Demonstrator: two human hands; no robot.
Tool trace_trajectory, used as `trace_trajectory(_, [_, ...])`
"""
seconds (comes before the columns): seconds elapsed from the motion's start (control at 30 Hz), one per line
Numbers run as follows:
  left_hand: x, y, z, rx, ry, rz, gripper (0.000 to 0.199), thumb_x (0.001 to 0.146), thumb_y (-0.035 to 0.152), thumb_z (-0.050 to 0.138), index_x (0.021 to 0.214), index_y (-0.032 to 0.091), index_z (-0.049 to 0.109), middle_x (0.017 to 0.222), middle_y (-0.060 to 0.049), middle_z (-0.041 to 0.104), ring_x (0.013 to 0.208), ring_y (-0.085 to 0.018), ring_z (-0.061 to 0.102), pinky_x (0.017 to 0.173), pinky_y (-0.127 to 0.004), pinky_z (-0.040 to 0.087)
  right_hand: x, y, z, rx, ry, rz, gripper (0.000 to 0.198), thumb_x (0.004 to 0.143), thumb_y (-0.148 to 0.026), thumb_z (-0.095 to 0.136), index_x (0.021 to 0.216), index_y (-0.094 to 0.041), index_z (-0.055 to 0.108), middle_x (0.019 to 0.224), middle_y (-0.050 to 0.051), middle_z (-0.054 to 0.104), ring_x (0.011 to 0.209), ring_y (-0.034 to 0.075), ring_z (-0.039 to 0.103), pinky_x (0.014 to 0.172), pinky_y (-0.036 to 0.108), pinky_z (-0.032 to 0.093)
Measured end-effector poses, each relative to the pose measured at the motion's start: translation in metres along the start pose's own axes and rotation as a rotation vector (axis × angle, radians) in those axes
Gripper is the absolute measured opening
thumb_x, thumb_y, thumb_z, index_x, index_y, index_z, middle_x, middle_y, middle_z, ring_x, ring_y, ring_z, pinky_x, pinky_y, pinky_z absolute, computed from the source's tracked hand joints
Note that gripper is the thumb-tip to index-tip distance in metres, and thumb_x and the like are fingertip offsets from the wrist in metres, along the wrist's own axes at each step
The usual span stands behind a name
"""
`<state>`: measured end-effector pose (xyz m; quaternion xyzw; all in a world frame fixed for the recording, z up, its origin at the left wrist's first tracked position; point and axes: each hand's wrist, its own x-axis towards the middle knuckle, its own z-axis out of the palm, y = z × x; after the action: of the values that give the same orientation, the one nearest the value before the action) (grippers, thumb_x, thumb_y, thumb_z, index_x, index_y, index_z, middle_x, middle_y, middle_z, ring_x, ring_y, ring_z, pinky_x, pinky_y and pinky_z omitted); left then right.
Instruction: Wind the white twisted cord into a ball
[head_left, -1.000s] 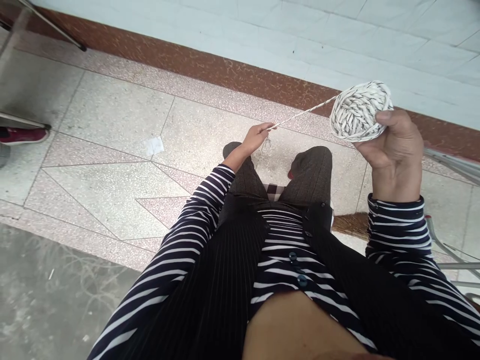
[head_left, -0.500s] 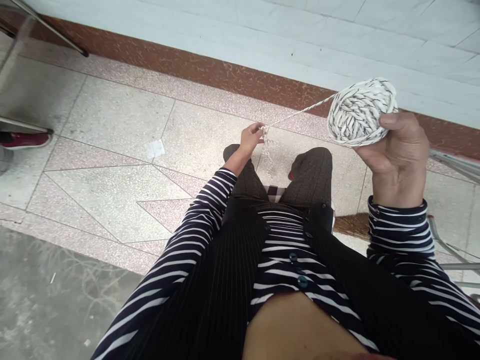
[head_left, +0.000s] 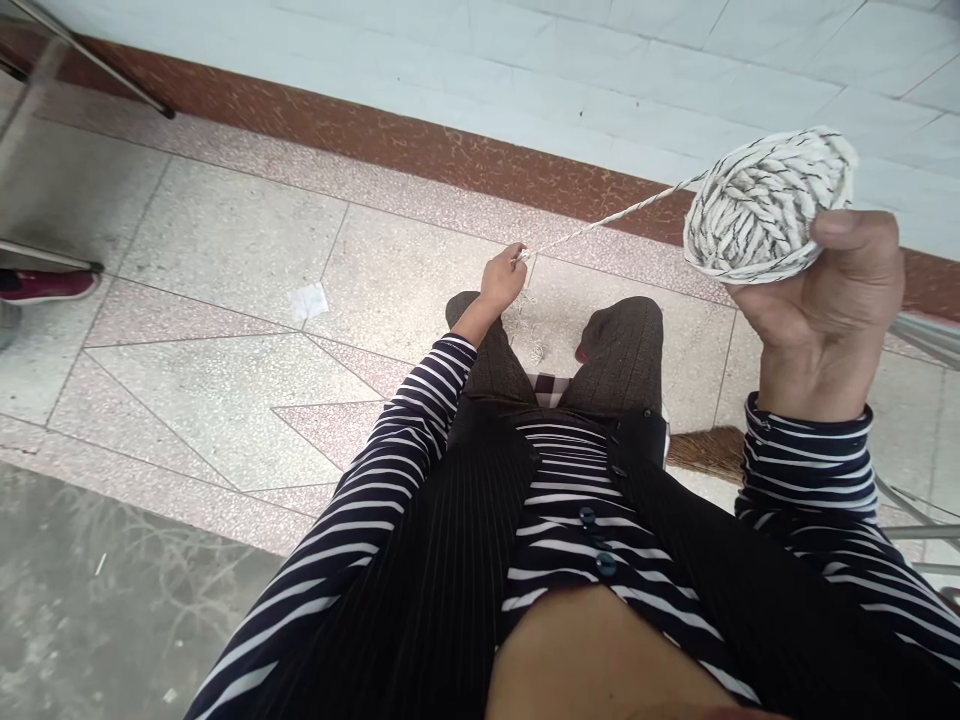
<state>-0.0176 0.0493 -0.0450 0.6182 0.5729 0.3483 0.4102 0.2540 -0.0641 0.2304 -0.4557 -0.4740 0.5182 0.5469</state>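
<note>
In the head view, holds up a ball of yarn [head_left: 765, 215], white with dark flecks, at upper right, in front of the pale wall [head_left: 465, 70] and its brown base band [head_left: 375, 125]. Grips it in the right hand [head_left: 836, 285], with the thumb laid over the near face and the other fingers mostly hidden behind or beneath. Holds a single strand [head_left: 622, 212] slanting from the ball down to the left hand [head_left: 502, 280], well apart from the right. Pinches it there in a closed grip, with the exact finger contact too small to tell. Lets crimped loose yarn [head_left: 536, 352] show below the left hand, between the two knees in grey trousers [head_left: 630, 335]; cannot tell whether touching the floor [head_left: 217, 240]. Wears a striped top [head_left: 397, 420] under a dark vest [head_left: 457, 530]. Includes also a scrap of white paper [head_left: 309, 300] on the floor, left of the left hand, a red shoe [head_left: 52, 286] at the left edge, and straw bristles [head_left: 705, 450] near the right sleeve.
</note>
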Motion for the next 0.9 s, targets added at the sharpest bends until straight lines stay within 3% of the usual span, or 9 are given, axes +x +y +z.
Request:
trace_trajectory(0.1, [0.002,0.0,-0.004,0.026,0.112,-0.046,0.032,0.097,0.021,0.06,0.126,0.022,0.074,0.128,-0.01,0.077,0.116,-0.024,0.073,0.106,-0.034,0.056,0.002,0.002,-0.004,0.045,0.006,-0.004,0.046,0.065,-0.04,0.078,0.111,-0.038,0.073,0.115,0.003,0.075,0.143,0.038,0.061,0.112,0.057,0.058])
trace_trajectory(0.23, [0.003,0.002,-0.006,-0.095,0.096,-0.187,0.033,0.102,0.026,0.053,0.126,0.016,0.073,0.119,-0.012,0.077,0.099,-0.02,0.076,0.078,-0.028,0.061,0.004,0.003,-0.01,0.069,0.022,-0.045,0.017,0.07,-0.04,0.075,0.086,-0.033,0.072,0.109,0.001,0.075,0.15,0.032,0.057,0.134,0.046,0.041])
trace_trajectory(0.33, [0.004,0.002,-0.007,-0.116,0.008,-0.207,0.036,0.104,0.027,0.047,0.126,0.016,0.073,0.118,-0.013,0.078,0.09,-0.018,0.077,0.07,-0.025,0.058,0.008,0.005,-0.013,0.082,0.038,-0.065,0.009,0.075,-0.04,0.072,0.079,-0.032,0.07,0.112,0.0,0.076,0.152,0.029,0.056,0.137,0.043,0.035])
trace_trajectory(0.5, [0.009,0.002,-0.006,-0.029,-0.108,-0.142,0.034,0.103,0.035,0.053,0.12,0.016,0.077,0.106,-0.013,0.082,0.085,-0.02,0.078,0.082,-0.031,0.06,0.013,0.006,-0.015,0.081,0.069,-0.09,0.021,0.072,-0.046,0.076,0.09,-0.036,0.075,0.11,0.003,0.078,0.156,0.036,0.052,0.134,0.051,0.04])
trace_trajectory(0.63, [0.005,0.007,-0.011,-0.192,-0.14,-0.203,0.052,0.109,0.048,0.045,0.144,0.015,0.066,0.113,-0.018,0.083,0.095,-0.023,0.082,0.084,-0.032,0.059,0.014,0.001,-0.019,0.077,0.107,-0.082,0.036,0.074,-0.048,0.081,0.109,-0.044,0.079,0.106,0.005,0.08,0.165,0.036,0.04,0.138,0.047,0.036])
trace_trajectory(0.7, [0.0,0.013,-0.013,-0.175,-0.115,-0.18,0.052,0.109,0.046,0.043,0.147,0.016,0.065,0.118,-0.018,0.082,0.103,-0.024,0.082,0.09,-0.034,0.059,0.016,0.002,-0.021,0.086,0.123,-0.1,0.043,0.073,-0.05,0.081,0.115,-0.043,0.08,0.111,0.005,0.08,0.169,0.037,0.033,0.139,0.047,0.035])
trace_trajectory(0.83, [-0.007,0.024,-0.013,0.09,-0.122,0.033,0.033,0.103,0.033,0.054,0.117,0.019,0.08,0.126,-0.013,0.081,0.123,-0.027,0.075,0.112,-0.037,0.053,0.022,0.011,-0.017,0.002,0.128,-0.068,0.057,0.067,-0.054,0.08,0.123,-0.045,0.079,0.136,-0.002,0.076,0.17,0.038,0.029,0.139,0.052,0.036])
trace_trajectory(0.9, [-0.008,0.027,-0.011,0.178,-0.165,0.116,0.029,0.102,0.032,0.055,0.104,0.02,0.082,0.121,-0.009,0.082,0.12,-0.027,0.074,0.114,-0.038,0.051,0.023,0.012,-0.012,-0.096,0.112,-0.01,0.061,0.067,-0.06,0.077,0.127,-0.052,0.077,0.133,-0.003,0.077,0.169,0.04,0.031,0.138,0.056,0.036])
